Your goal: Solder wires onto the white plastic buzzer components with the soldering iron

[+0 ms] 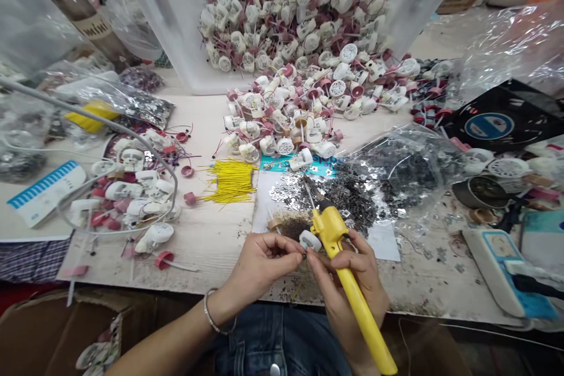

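Note:
My right hand (352, 282) is wrapped round a yellow soldering iron (331, 229), its tip pointing up and away over the small metal pieces (291, 191). The thumb and forefinger of my left hand (268, 261) are pinched together, and what lies between them is too small to make out. Just beyond the fingertips is a small white plastic part (309, 241); whether the fingers bear it I cannot tell. My right fingertips meet the left ones beside this part. A bundle of yellow wires (232, 181) lies farther left on the table.
A white bin (176, 29) at the back spills many white-and-pink assemblies (282, 111) onto the table. More assemblies (126, 188) lie at left under a grey cable (176, 179). At right are a plastic bag of dark pieces (409, 170) and a power strip (497, 270).

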The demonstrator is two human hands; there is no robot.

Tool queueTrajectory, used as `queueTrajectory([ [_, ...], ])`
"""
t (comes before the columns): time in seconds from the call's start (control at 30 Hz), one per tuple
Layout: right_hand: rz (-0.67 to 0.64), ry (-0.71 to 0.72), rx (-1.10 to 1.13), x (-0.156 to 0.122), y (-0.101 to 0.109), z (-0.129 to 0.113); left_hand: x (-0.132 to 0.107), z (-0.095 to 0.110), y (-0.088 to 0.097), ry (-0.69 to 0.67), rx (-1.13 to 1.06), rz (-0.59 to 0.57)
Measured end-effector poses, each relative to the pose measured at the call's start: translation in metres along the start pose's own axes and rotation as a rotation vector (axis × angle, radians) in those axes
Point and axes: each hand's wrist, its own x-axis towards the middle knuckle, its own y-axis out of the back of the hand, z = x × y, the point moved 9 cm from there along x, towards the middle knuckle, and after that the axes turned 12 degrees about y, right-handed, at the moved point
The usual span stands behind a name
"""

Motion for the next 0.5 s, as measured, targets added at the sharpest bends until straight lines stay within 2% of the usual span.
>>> queueTrajectory([
  [0.13, -0.003, -0.007, -0.002, 0.000, 0.000, 0.001, 0.000, 0.000, 0.000, 0.004, 0.032, 0.000],
  [0.33, -0.029, 0.043, -0.029, -0.002, 0.000, -0.001, -0.003, 0.005, 0.000, -0.062, 0.089, 0.022],
  [0.4, -0.015, 0.075, -0.038, -0.005, 0.009, -0.008, -0.004, 0.007, 0.001, -0.086, 0.127, 0.047],
  [0.5, 0.027, 0.077, -0.094, -0.016, 0.038, -0.018, -0.005, 0.008, 0.002, -0.087, 0.156, 0.073],
])
